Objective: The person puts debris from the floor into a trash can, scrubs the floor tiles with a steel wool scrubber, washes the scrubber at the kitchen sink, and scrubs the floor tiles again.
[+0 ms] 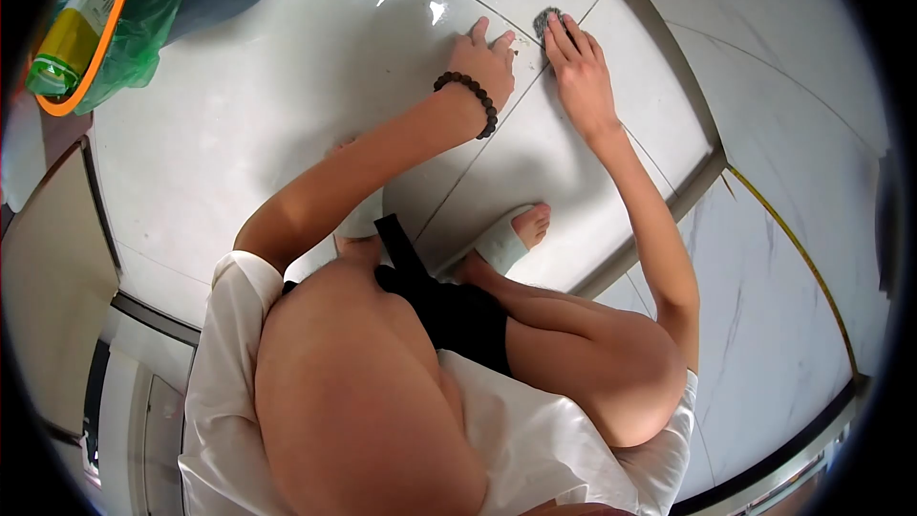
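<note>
Pressed to the pale tiled floor [315, 67] is a grey steel wool scrubber [547, 27], under the fingertips of my right hand [583, 81]. Those fingers lie together over it and hide part of it. To the left, my left hand [485, 62] rests on the tiles with its fingers apart, holding nothing that I can see. A dark beaded bracelet [468, 86] circles that wrist. Small brownish bits [522, 41] lie on the floor between the two hands, close to a tile joint.
A bin with an orange rim [107, 24] and green liner [153, 24] stands upper left, with a yellow-green packet [69, 48] in it. A raised edge [702, 110] runs along the marbled wall [783, 67] at right. My slippered foot [530, 225] is below the hands.
</note>
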A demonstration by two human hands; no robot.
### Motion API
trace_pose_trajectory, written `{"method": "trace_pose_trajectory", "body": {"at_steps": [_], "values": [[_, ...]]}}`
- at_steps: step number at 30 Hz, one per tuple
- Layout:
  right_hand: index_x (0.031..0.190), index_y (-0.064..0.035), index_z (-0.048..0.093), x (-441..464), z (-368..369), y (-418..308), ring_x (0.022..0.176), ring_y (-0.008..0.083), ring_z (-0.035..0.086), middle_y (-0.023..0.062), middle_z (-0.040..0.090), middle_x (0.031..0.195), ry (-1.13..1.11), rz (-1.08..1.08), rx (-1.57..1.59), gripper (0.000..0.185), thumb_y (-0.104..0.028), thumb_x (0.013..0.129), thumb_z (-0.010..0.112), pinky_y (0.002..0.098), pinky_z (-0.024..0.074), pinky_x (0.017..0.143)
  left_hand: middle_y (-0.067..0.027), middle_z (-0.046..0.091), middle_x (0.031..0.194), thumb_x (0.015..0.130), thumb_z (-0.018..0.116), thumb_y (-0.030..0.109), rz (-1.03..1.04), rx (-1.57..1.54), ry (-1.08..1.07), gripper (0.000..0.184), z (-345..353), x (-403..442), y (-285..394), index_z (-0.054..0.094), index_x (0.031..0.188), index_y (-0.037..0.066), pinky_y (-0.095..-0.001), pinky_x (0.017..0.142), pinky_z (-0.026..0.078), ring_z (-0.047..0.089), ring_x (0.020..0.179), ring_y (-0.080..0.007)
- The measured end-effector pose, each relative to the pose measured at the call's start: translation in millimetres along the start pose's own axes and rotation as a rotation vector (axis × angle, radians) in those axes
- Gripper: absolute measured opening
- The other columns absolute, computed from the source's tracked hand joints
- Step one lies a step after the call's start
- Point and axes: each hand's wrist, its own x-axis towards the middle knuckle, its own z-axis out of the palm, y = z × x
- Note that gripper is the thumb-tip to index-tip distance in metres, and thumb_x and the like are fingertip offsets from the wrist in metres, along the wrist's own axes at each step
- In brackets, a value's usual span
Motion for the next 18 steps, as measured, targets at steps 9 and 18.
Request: {"method": "trace_pose_trajectory", "body": {"at_steps": [9, 18], "values": [[0.130, 0.0011, 0.062, 11.6, -5.9, -3.6, 0.137, 0.0288, 0.049, 0.0102, 0.053, 0.149, 0.027, 0.011, 0.015, 0.043, -0.004, 0.088, 0.057, 0.0435, 0.0404, 0.112, -0.0055, 0.040, 0.159, 0.097, 0.061, 0.041, 0.060, -0.040, 0.003, 0.057, -1.7, -0.9, -9.4, 0.053, 0.141, 0.005, -0.0494, 0.100, 0.047, 0.035, 0.144, -0.0438], [0.131, 0.0020, 0.061, 29.0, -4.8, -4.9, 0.138, 0.0297, 0.048, 0.0112, 0.053, 0.149, 0.038, 0.021, 0.039, 0.043, -0.003, 0.088, 0.057, 0.0432, 0.0413, 0.111, -0.0061, 0.041, 0.158, 0.098, 0.060, 0.041, 0.020, -0.057, -0.014, 0.055, -2.2, 1.4, -4.2, 0.055, 0.139, 0.005, -0.0489, 0.103, 0.046, 0.035, 0.144, -0.0444]]}}
